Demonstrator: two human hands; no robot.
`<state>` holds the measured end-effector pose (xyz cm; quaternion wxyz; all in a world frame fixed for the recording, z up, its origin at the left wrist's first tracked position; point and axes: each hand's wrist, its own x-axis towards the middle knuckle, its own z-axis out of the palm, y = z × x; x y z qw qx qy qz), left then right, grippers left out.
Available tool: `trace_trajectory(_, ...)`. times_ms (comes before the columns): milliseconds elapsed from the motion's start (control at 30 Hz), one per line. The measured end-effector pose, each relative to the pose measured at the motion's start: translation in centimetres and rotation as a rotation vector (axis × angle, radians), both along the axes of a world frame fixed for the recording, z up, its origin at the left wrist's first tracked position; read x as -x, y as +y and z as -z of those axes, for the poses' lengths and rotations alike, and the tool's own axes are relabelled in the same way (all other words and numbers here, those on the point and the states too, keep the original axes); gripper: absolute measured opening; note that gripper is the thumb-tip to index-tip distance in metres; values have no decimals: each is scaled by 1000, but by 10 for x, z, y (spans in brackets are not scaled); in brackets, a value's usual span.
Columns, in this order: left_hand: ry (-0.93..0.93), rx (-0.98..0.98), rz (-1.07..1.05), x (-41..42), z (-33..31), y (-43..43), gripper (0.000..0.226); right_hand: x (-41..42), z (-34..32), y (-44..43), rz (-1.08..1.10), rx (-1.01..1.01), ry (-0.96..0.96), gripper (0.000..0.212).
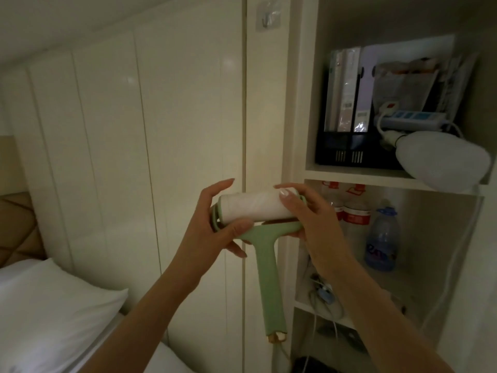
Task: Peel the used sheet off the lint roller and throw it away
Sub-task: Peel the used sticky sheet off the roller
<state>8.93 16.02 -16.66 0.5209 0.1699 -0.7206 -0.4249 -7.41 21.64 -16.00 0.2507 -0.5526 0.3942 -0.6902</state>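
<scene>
In front of the pale wardrobe doors (166,146), just left of the open shelving (376,176), the lint roller (254,210) is held up in the air between 2 hands, its white roll lying level and its green handle (269,281) hanging straight down.

The step in hand is judged to be finding the loose edge of the used sheet (250,208), which is still wrapped flat on the roll; no lifted corner can be made out in this dim light. The frame should be kept steady from the side nearer the wardrobe doors while a nail is drawn across the roll until the seam catches. The sheet is then best peeled slowly along its cut line, so that only 1 layer comes away and it does not tear partway.

The left hand (215,232) is half closed: its thumb is pressed on the green frame under the roll's end nearer the wardrobe doors, while its upper fingers are spread and held just clear of the roll. The right hand (312,211) is curled over the end nearer the shelving, with 1 fingertip (283,192) laid on the sheet and the rest around the frame. No bin is in view.
</scene>
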Motion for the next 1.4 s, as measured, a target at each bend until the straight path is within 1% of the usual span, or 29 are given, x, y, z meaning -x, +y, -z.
trace_trajectory(33,-11,20,1,-1,2,3,62,-1,2,2,2,-19,-22,42)
trace_trajectory(100,8,36,-22,-2,5,6,55,-2,4,4,-46,-33,-26,47)
trace_trajectory(200,94,-32,-38,-6,7,5,49,-1,7,7,-156,17,74,52)
trace_trajectory(233,106,-48,-36,-8,7,4,49,-1,7,8,-151,28,83,51)
trace_trajectory(333,77,-35,-9,-12,7,5,55,-1,7,7,-75,-3,-10,45)
trace_trajectory(400,54,1,-1,-14,9,5,46,0,8,7,-118,-45,-29,44)
trace_trajectory(500,92,-11,-19,-13,12,3,33,2,12,7,-226,-34,2,48)
trace_trajectory(567,109,-34,-25,-13,12,3,40,2,13,8,-205,-2,2,46)
trace_trajectory(633,93,-52,-2,-14,10,5,56,-1,11,6,-159,-1,-47,46)
trace_trajectory(667,75,-47,9,-15,10,6,60,-2,11,6,-142,-15,-77,48)
trace_trajectory(733,38,-3,9,-15,11,7,55,-3,11,5,-138,-42,-113,49)
trace_trajectory(833,55,17,-9,-16,14,5,38,-2,15,6,-230,-32,-98,42)
trace_trajectory(900,65,7,-25,-16,15,5,36,-1,17,7,-250,-24,-58,48)
trace_trajectory(967,74,2,-37,-15,14,7,32,0,19,7,-255,-12,-41,49)
trace_trajectory(1100,75,-6,-62,-17,14,8,38,-3,22,11,-275,-7,-46,46)
trace_trajectory(1200,47,-9,1,-20,16,8,38,-5,24,13,-232,12,-31,44)
trace_trajectory(1300,54,37,10,-22,18,11,45,-5,24,16,-257,22,-51,42)
trace_trajectory(1400,89,73,-7,-23,20,13,45,-7,24,17,-268,31,-74,37)
